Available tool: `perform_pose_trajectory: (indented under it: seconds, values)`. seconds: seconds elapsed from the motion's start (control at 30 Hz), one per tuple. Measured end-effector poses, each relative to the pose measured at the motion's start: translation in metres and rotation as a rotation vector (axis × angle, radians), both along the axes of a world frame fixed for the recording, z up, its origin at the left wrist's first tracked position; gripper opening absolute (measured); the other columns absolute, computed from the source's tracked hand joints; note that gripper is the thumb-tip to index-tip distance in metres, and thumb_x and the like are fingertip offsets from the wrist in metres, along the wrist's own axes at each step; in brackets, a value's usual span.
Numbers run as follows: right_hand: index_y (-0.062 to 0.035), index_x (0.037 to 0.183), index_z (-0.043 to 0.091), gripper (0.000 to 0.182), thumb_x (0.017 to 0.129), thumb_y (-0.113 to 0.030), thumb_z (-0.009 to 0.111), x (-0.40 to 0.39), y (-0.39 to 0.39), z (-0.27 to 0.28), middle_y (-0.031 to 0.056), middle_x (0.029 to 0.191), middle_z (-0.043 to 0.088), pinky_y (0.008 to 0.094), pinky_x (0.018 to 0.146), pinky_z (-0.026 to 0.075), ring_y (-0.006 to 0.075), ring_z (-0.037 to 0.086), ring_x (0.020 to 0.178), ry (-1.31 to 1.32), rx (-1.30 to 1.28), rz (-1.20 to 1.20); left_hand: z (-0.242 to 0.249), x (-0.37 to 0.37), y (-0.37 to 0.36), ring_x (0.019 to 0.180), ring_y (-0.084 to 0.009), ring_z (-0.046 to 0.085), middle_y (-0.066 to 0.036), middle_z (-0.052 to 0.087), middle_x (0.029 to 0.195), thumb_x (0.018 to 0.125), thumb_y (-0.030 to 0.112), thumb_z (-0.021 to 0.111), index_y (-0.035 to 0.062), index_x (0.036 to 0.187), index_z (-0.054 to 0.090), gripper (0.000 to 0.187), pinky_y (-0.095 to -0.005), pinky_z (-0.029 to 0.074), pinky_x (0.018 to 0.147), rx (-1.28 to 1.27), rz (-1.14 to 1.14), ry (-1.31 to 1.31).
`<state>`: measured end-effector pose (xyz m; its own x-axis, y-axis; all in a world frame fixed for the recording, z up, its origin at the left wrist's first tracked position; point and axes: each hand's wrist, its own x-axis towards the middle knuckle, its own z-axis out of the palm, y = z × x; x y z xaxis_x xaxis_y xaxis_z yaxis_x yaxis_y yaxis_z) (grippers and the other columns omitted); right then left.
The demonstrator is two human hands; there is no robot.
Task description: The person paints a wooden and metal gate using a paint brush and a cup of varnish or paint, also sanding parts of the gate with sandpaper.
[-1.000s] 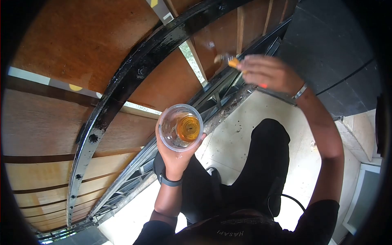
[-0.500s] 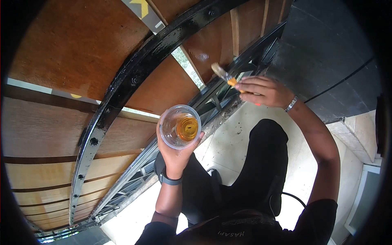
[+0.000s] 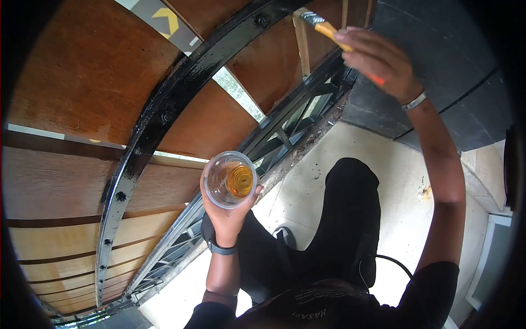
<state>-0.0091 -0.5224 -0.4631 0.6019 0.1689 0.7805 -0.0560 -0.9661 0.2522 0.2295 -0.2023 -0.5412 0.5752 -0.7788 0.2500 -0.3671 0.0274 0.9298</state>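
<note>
My left hand (image 3: 226,219) is wrapped round a clear plastic cup (image 3: 218,181) with amber liquid in its bottom. In my right hand (image 3: 381,60) is a paintbrush (image 3: 327,28), gripped by its yellow-orange handle. Its bristles reach up to the curved black metal frame (image 3: 189,82) and overlap it in this view, near the top edge. Reddish-brown wooden slats (image 3: 211,118) run behind that frame, some of them glossy. Lower down, the slats (image 3: 55,238) are pale and unstained.
A straight black metal truss (image 3: 279,131) runs diagonally beside the slats. Below lies a light tiled floor (image 3: 312,164) with specks on it, and my bent legs in black trousers (image 3: 350,214) are over it. Dark grey tiles (image 3: 422,38) cover the upper right.
My right hand has moved up and away with the paintbrush, from beside the truss to the top of the curved frame. The cup has shifted slightly left and down in view.
</note>
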Motion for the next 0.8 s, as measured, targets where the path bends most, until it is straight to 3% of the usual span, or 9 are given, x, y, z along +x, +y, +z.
perform_pose_trajectory:
  seconds: [0.13, 0.2, 0.37, 0.5, 0.57, 0.63, 0.8]
  values:
    - [-0.0077, 0.105, 0.068, 0.025, 0.08, -0.01, 0.072, 0.011, 0.021, -0.046, 0.009, 0.122, 0.065, 0.0374, 0.095, 0.055, 0.0266, 0.062, 0.114, 0.004, 0.011, 0.055, -0.003, 0.002, -0.002, 0.12, -0.0228, 0.054, -0.013, 0.054, 0.129, 0.063, 0.011, 0.091, 0.0008, 0.139, 0.038, 0.093, -0.0376, 0.046, 0.102, 0.003, 0.017, -0.011]
    - [-0.0054, 0.099, 0.067, 0.024, 0.076, -0.004, 0.076, 0.01, 0.028, -0.077, 0.0116, 0.12, 0.066, 0.0387, 0.094, 0.055, 0.028, 0.064, 0.11, 0.131, 0.164, 0.077, -0.002, 0.001, -0.003, 0.119, -0.0225, 0.054, -0.012, 0.055, 0.128, 0.064, 0.01, 0.09, 0.0018, 0.138, 0.04, 0.089, -0.0376, 0.047, 0.101, -0.007, 0.008, -0.037]
    - [-0.0085, 0.101, 0.067, 0.023, 0.079, -0.01, 0.074, 0.007, 0.03, -0.106, 0.0076, 0.119, 0.066, 0.0365, 0.092, 0.055, 0.025, 0.064, 0.111, 0.292, 0.21, 0.076, -0.003, -0.001, -0.006, 0.118, -0.022, 0.055, -0.011, 0.055, 0.127, 0.066, 0.009, 0.089, 0.0025, 0.137, 0.042, 0.085, -0.0373, 0.047, 0.1, -0.024, -0.019, -0.06]
    - [-0.0104, 0.102, 0.068, 0.024, 0.079, -0.011, 0.074, 0.001, 0.016, -0.091, 0.0051, 0.121, 0.066, 0.0353, 0.09, 0.055, 0.0235, 0.064, 0.112, 0.325, 0.133, 0.019, -0.001, -0.005, -0.008, 0.119, -0.0221, 0.054, -0.012, 0.055, 0.127, 0.067, 0.007, 0.087, 0.0014, 0.137, 0.042, 0.083, -0.0378, 0.043, 0.103, -0.028, -0.017, -0.06]
    - [-0.0101, 0.102, 0.069, 0.023, 0.079, -0.01, 0.074, -0.003, 0.0, -0.073, 0.0054, 0.122, 0.066, 0.0354, 0.09, 0.055, 0.0246, 0.064, 0.112, 0.219, 0.079, -0.035, -0.003, -0.003, -0.009, 0.121, -0.0217, 0.052, -0.011, 0.052, 0.13, 0.064, 0.006, 0.088, 0.0033, 0.138, 0.04, 0.089, -0.0384, 0.046, 0.1, -0.013, -0.035, -0.03]
    - [-0.0093, 0.101, 0.069, 0.023, 0.079, -0.008, 0.074, -0.007, -0.006, -0.042, 0.0065, 0.122, 0.066, 0.036, 0.09, 0.055, 0.0256, 0.064, 0.111, 0.075, 0.041, -0.039, 0.001, -0.008, -0.012, 0.118, -0.0217, 0.054, -0.011, 0.056, 0.125, 0.068, 0.003, 0.084, 0.0008, 0.133, 0.045, 0.076, -0.0371, 0.043, 0.102, -0.043, -0.029, -0.02]
    - [-0.0077, 0.099, 0.069, 0.021, 0.079, -0.009, 0.074, 0.007, 0.01, -0.019, 0.0099, 0.123, 0.065, 0.0385, 0.093, 0.056, 0.0283, 0.064, 0.11, -0.058, 0.037, 0.021, -0.001, -0.005, -0.014, 0.118, -0.0224, 0.054, -0.011, 0.056, 0.126, 0.068, 0.005, 0.085, 0.0011, 0.133, 0.045, 0.076, -0.0373, 0.043, 0.102, -0.044, -0.031, -0.013]
